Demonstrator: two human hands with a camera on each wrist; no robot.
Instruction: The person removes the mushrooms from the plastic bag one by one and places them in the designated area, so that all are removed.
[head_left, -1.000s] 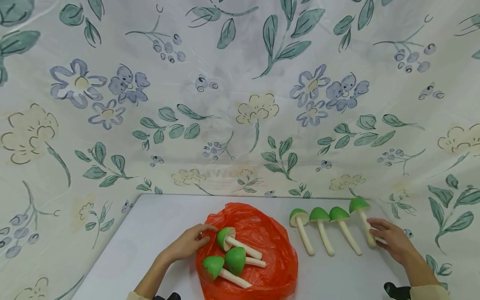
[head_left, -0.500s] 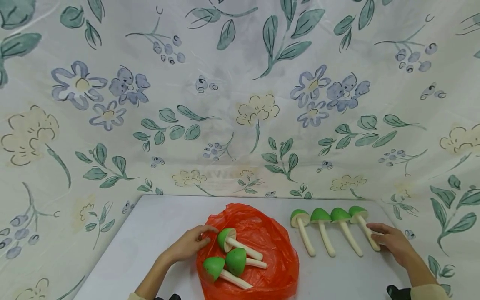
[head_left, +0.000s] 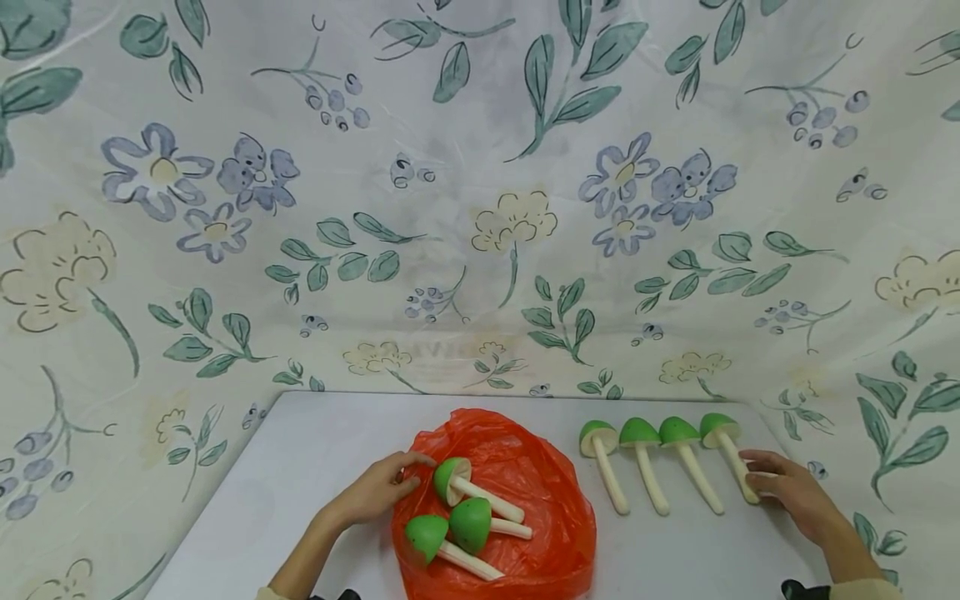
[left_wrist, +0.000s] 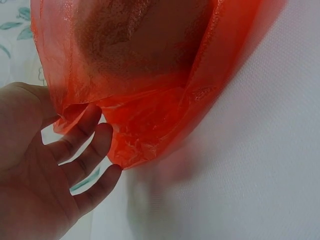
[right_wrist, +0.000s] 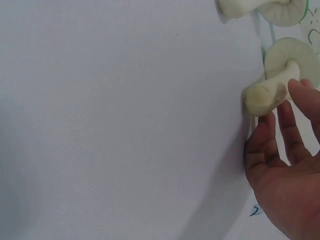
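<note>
Three toy mushrooms (head_left: 472, 524) with green caps and white stems lie in a red plastic bag (head_left: 551, 475). At the bag's left rim, my left hand (head_left: 377, 487) holds the plastic between thumb and fingers; the left wrist view shows the fingers (left_wrist: 82, 162) fanned beside the bag's edge. To the right, several matching mushrooms form a row on the white table (head_left: 330, 417). My right hand (head_left: 795, 492) is at the stem of the rightmost mushroom (head_left: 731, 454), which lies on the tabletop. In the right wrist view, the thumb overlaps that stem and the fingers are loosely bent below it.
Behind the table hangs a floral cloth (head_left: 450, 208). The other mushrooms of the row (head_left: 645, 467) lie side by side between the bag and my right hand, caps toward the back edge. Dark straps (head_left: 802, 590) show near both wrists.
My right hand has lowered the rightmost mushroom toward me into line with the row, then shifted slightly right off its stem. The left hand and the bag stay put.
</note>
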